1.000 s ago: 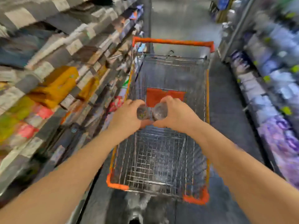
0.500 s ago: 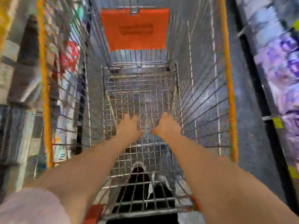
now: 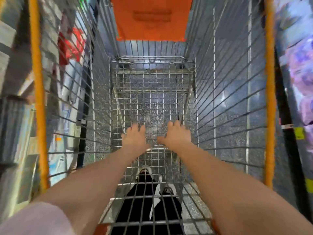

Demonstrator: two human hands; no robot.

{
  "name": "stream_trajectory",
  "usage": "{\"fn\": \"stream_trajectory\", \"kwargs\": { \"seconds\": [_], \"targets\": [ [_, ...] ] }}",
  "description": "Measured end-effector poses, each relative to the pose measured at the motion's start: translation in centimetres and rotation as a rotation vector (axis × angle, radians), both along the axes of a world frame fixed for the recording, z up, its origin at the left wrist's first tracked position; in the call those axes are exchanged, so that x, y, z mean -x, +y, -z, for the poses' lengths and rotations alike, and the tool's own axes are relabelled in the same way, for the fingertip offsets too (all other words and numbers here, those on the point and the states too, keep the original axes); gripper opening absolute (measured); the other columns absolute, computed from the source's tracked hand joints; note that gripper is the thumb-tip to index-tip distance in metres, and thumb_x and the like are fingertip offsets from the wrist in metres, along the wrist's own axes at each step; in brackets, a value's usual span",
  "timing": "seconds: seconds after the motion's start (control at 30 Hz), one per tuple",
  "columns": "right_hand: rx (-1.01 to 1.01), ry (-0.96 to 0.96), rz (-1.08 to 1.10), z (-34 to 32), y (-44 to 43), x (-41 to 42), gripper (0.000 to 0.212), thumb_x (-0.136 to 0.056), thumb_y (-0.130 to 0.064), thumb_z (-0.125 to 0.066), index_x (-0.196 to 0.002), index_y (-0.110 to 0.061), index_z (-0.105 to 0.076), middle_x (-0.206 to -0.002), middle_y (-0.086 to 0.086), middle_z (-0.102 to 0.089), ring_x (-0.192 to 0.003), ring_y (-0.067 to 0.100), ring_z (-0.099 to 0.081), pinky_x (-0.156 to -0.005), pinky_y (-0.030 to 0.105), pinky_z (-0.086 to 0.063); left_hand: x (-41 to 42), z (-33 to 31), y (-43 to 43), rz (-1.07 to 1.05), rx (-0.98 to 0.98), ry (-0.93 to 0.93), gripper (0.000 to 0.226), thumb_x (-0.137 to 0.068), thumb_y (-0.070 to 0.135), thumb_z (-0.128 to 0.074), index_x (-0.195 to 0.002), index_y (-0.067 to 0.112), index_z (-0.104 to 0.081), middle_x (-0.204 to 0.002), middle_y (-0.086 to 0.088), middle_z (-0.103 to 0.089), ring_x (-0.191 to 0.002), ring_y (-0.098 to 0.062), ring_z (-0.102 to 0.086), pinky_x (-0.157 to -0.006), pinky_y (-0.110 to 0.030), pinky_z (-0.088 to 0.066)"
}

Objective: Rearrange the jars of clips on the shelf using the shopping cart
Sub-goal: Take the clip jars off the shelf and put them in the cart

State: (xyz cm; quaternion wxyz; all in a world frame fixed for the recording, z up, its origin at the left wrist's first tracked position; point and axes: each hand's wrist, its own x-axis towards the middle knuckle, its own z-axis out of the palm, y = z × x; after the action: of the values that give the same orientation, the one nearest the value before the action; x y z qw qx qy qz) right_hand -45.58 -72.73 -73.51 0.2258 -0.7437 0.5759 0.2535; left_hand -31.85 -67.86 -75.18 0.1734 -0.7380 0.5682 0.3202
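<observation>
The shopping cart (image 3: pixel 37 99) runs lengthwise straight ahead, orange flap (image 3: pixel 152 19) farthest.

Retail shop aisle, viewed down into a wire shopping cart (image 3: pixel 36 99) with orange rim guards and an orange fold-down panel (image 3: pixel 152 19) at its far end; left of the cart, tiered shelving (image 3: pixel 13 102) stocked with packaged goods, among them a red pack (image 3: pixel 72 43), all blurred; right of the cart, a second shelf run (image 3: pixel 296 48) carrying purple packs (image 3: pixel 304 106), with a yellow shelf-edge tag (image 3: pixel 299 133) on its front rail; beneath the cart, a dark speckled hard floor (image 3: pixel 232 146) visible through the mesh.
</observation>
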Motion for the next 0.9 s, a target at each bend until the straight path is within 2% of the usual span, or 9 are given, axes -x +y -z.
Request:
{"fn": "stream_trajectory", "kwargs": {
  "seconds": [0.1, 0.2, 0.27, 0.33, 0.43, 0.53, 0.67, 0.77, 0.9],
  "targets": [
    [0.141, -0.103, -0.079, -4.7, -0.2, -0.4, 0.048, -0.094, -0.046, -0.043, -0.127, -0.013, -0.047, -0.127, 0.009, -0.05, -0.116, 0.026, -0.048, -0.096, 0.041, -0.039, 0.2, -4.8, -0.5, -0.062, 0.176, 0.021, 0.058, -0.084, 0.031, -0.062, -0.133, 0.018, -0.034, -0.132, -0.01, -0.039, -0.118, -0.028, -0.045, -0.101, -0.047, -0.039],
    [0.192, -0.187, -0.091, -9.9, 0.2, -0.8, 0.03, -0.096, -0.035, -0.039, -0.108, -0.017, -0.06, -0.106, 0.006, -0.064, -0.1, 0.024, -0.06, -0.087, 0.037, -0.042, 0.3, -11.0, -0.6, -0.114, 0.294, 0.024, 0.043, -0.091, 0.031, -0.052, -0.129, 0.016, -0.04, -0.122, -0.009, -0.049, -0.11, -0.027, -0.052, -0.093, -0.044, -0.044],
    [0.191, -0.255, -0.084, -13.5, 0.1, -1.1, 0.024, -0.095, -0.029, -0.041, -0.097, -0.016, -0.06, -0.096, 0.006, -0.067, -0.093, 0.026, -0.063, -0.084, 0.037, -0.042, 0.2, -15.7, -0.2, -0.165, 0.377, 0.047, 0.034, -0.094, 0.03, -0.046, -0.125, 0.016, -0.046, -0.118, -0.009, -0.056, -0.105, -0.028, -0.057, -0.087, -0.04, -0.047],
    [0.225, -0.3, -0.134, -17.3, 0.4, -1.5, 0.023, -0.095, -0.028, -0.039, -0.091, -0.014, -0.057, -0.094, 0.009, -0.066, -0.093, 0.029, -0.063, -0.079, 0.036, -0.042, 0.1, -20.1, 0.8, -0.216, 0.504, 0.083, 0.026, -0.093, 0.026, -0.046, -0.114, 0.014, -0.056, -0.109, -0.01, -0.063, -0.099, -0.03, -0.06, -0.082, -0.038, -0.048],
    [0.302, -0.385, -0.216, -23.0, 1.8, -2.5, 0.026, -0.096, -0.032, -0.038, -0.084, -0.018, -0.056, -0.094, 0.009, -0.067, -0.095, 0.03, -0.062, -0.08, 0.037, -0.041, -0.1, -25.7, 3.4, -0.23, 0.734, 0.056, 0.023, -0.093, 0.028, -0.045, -0.098, 0.011, -0.06, -0.095, -0.009, -0.067, -0.091, -0.031, -0.061, -0.075, -0.038, -0.048],
    [0.418, -0.493, -0.309, -28.3, 3.9, -4.1, 0.029, -0.097, -0.034, -0.037, -0.082, -0.019, -0.057, -0.089, 0.008, -0.067, -0.093, 0.029, -0.062, -0.077, 0.035, -0.038, -0.9, -30.4, 6.7, -0.303, 0.915, 0.014, 0.031, -0.09, 0.031, -0.041, -0.094, 0.01, -0.063, -0.093, -0.013, -0.068, -0.09, -0.033, -0.061, -0.073, -0.042, -0.047],
    [0.509, -0.698, -0.458, -35.2, 8.0, -7.4, 0.026, -0.096, -0.029, -0.04, -0.086, -0.015, -0.059, -0.081, 0.007, -0.064, -0.091, 0.03, -0.06, -0.075, 0.034, -0.031, -2.8, -36.8, 12.5, -0.409, 1.161, -0.042, 0.03, -0.09, 0.034, -0.045, -0.091, 0.012, -0.065, -0.083, -0.009, -0.069, -0.08, -0.031, -0.061, -0.065, -0.037, -0.044],
    [0.521, -0.867, -0.614, -39.9, 12.1, -10.7, 0.027, -0.096, -0.028, -0.041, -0.071, -0.018, -0.047, -0.067, 0.005, -0.056, -0.086, 0.033, -0.059, -0.074, 0.036, -0.033, -4.8, -41.7, 17.6, -0.525, 1.275, -0.123, 0.037, -0.085, 0.041, -0.041, -0.09, 0.015, -0.066, -0.079, -0.006, -0.068, -0.075, -0.026, -0.061, -0.064, -0.037, -0.045],
    [0.479, -1.122, -0.809, -46.2, 19.7, -16.1, 0.026, -0.096, -0.032, -0.042, -0.085, -0.018, -0.06, -0.083, 0.008, -0.067, -0.086, 0.032, -0.059, -0.073, 0.037, -0.033, -7.9, -47.6, 26.4, -0.712, 1.466, -0.283, 0.024, -0.082, 0.036, -0.049, -0.082, 0.018, -0.065, -0.067, 0.005, -0.063, -0.065, -0.013, -0.053, -0.062, -0.028, -0.037]
  ]
}}
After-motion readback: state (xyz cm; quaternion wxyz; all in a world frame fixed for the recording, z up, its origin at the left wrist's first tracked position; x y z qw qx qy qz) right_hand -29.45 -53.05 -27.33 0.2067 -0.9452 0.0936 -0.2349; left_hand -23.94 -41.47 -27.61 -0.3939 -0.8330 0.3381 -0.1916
